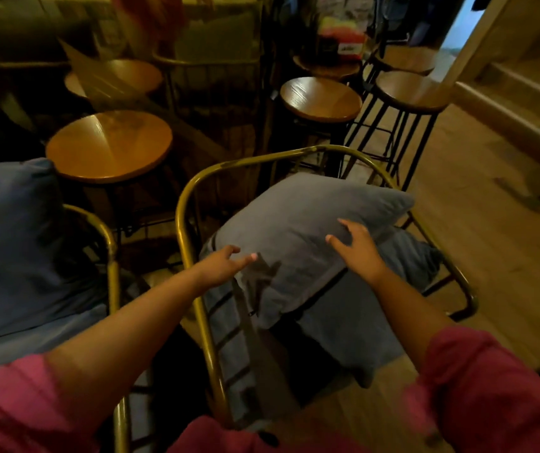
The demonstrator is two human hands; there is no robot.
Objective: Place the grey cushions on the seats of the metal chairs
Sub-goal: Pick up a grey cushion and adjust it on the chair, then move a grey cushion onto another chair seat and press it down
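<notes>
A: My pink sleeves [497,387] are nearest; left hand [221,264] and right hand [358,248] lie spread, gripping nothing, on the grey cushion [298,230].

B: It sits tilted under them in the brass chair [183,204]; I'd press it flat.

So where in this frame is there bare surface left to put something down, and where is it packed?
Free: the round wooden stool between the left chair's cushion and the brass chair, the stool behind that chair, and the wood floor to its right. Crowded: the brass chair's seat, filled by the grey cushion under the left hand and right hand.
</notes>
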